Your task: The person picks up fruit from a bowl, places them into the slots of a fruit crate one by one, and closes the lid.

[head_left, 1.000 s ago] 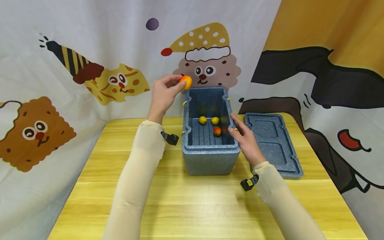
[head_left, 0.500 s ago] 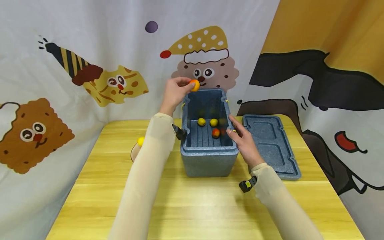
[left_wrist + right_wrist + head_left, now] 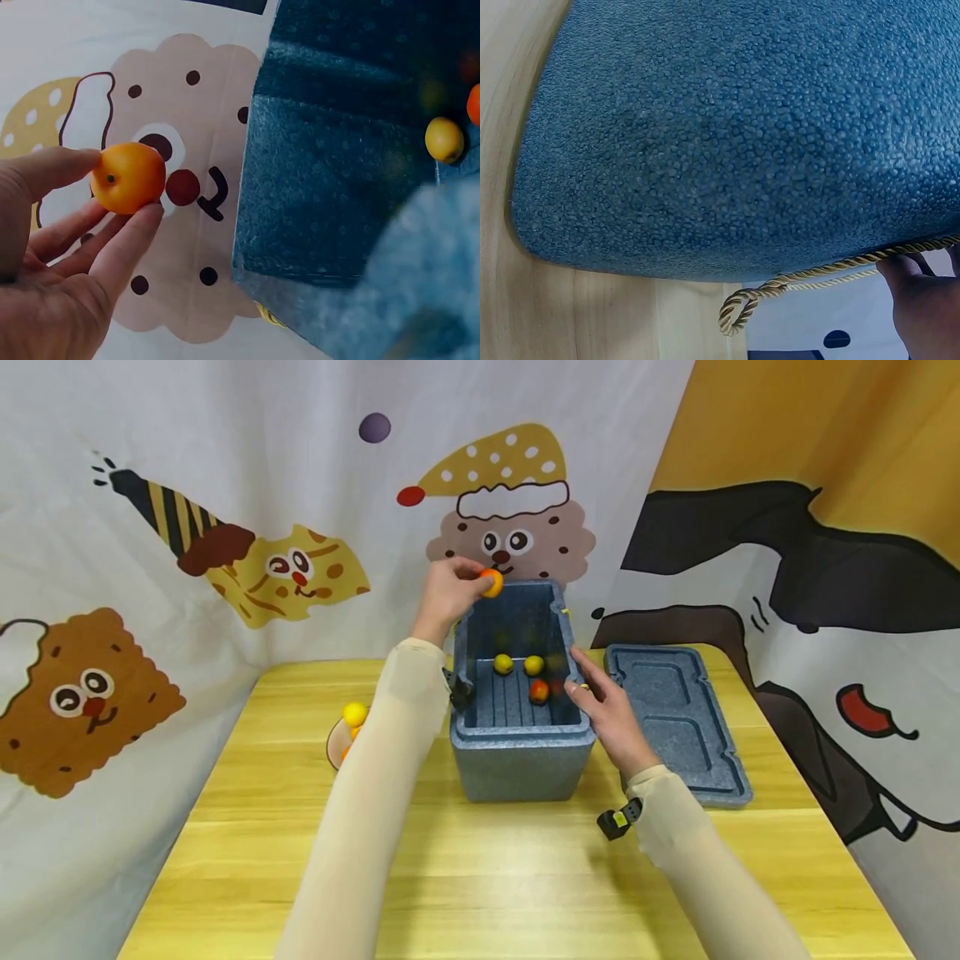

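My left hand (image 3: 450,597) pinches a small orange (image 3: 492,582) between thumb and fingertips, above the far left rim of a deep grey foam box (image 3: 525,772). The left wrist view shows the orange (image 3: 129,178) with its stem spot, just outside the box wall. Two lemon-like yellow fruits (image 3: 503,664) and a red-orange fruit (image 3: 538,692) lie on the box floor. My right hand (image 3: 615,718) rests against the right rim, its fingers fairly straight. In the right wrist view that hand (image 3: 930,311) is beside a twisted gold cord (image 3: 825,271); its fingertips are partly hidden.
A grey foam lid (image 3: 678,727) lies right of the box on the wooden table (image 3: 480,877). To the left, partly behind my left forearm, a round plate (image 3: 335,739) holds yellow (image 3: 355,713) and orange fruits. A printed curtain (image 3: 300,435) hangs behind the table.
My left hand has carried the orange right and slightly down, to above the box's far left rim. The plate of fruit has come into sight past the forearm. The right hand stays put.
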### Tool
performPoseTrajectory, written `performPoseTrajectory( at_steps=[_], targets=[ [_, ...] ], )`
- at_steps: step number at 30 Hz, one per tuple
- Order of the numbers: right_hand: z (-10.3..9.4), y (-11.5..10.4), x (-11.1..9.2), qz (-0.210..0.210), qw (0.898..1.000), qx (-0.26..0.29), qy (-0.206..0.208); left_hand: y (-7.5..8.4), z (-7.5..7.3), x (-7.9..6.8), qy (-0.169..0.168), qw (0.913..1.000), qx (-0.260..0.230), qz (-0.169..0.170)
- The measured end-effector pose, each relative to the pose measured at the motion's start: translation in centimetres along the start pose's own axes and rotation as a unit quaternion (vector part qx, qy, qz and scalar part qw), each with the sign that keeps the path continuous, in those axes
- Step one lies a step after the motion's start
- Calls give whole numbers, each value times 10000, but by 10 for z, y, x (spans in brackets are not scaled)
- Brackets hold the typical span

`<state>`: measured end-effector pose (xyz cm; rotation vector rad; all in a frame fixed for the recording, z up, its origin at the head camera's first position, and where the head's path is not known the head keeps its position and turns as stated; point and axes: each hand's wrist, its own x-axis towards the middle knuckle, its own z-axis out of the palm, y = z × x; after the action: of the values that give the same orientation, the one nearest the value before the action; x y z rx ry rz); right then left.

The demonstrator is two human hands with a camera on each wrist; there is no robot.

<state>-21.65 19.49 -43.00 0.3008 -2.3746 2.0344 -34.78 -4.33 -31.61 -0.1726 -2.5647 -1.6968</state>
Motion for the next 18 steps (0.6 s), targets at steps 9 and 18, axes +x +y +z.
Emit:
performPoseTrajectory(
  at_steps=[9,18],
  targets=[
    [0,1,-3,-9,10000,7,47,0,3,0,99,9969,767,-161],
    [7,-32,-9,30,10000,21,-47,0,0,2,97,9904,1367,-195]
  ],
)
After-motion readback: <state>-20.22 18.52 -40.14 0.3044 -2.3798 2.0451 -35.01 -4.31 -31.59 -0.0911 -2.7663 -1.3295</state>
